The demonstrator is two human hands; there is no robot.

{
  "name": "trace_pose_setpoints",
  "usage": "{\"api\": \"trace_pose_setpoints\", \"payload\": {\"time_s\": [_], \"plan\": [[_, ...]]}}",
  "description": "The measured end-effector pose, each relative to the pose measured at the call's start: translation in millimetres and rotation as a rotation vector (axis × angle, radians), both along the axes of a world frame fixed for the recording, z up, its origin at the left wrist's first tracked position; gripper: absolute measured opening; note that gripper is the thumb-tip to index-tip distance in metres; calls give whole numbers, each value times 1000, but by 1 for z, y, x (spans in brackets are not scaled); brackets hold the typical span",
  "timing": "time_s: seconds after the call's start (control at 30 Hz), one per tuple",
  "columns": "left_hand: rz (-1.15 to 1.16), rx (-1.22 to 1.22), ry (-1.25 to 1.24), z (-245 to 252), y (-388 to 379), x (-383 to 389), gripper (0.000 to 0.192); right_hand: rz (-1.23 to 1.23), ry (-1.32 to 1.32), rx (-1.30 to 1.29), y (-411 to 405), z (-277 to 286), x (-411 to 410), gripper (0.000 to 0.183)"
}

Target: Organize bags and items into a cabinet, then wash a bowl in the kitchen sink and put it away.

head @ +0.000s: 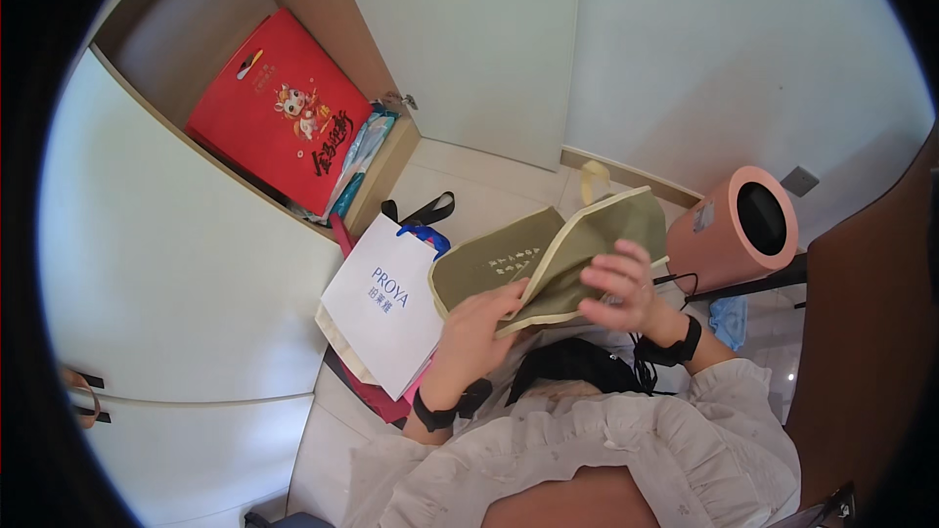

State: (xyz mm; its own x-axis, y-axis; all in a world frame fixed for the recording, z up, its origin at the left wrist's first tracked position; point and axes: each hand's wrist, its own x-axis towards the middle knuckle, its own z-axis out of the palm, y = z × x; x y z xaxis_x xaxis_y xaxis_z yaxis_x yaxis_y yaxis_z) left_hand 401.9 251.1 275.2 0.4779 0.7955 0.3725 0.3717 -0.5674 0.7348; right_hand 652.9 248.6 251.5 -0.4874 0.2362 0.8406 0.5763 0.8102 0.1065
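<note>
An olive-green fabric bag (594, 246) with pale yellow edging is in front of me, its side panels spread apart. My left hand (477, 326) grips the bag's near edge, thumb and fingers closed on the cloth. Over the right part of the bag is my right hand (622, 286), fingers apart and holding nothing; whether it touches the cloth is unclear. Light writing shows on the bag's left panel, and a yellow strap stands up at its far side. Just left of the bag lies a white PROYA paper bag (385, 301) on top of other bags.
A red gift bag (282, 110) leans inside the cabinet (381, 180), above some plastic packaging (363, 154). The cabinet door (469, 51) is swung out. At the right are a pink trash bin (704, 242) and a brown table (866, 337). A black item (568, 367) lies by my lap.
</note>
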Motion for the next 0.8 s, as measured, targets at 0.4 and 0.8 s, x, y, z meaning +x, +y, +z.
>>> {"api": "trace_pose_setpoints", "payload": {"time_s": [0.4,0.8], "plan": [[89,570,31,21,6,-31,32,-531,637,-498,18,2,71,49],[186,514,-29,18,7,-31,33,163,1072,-1694,-4,-12,69,28]]}}
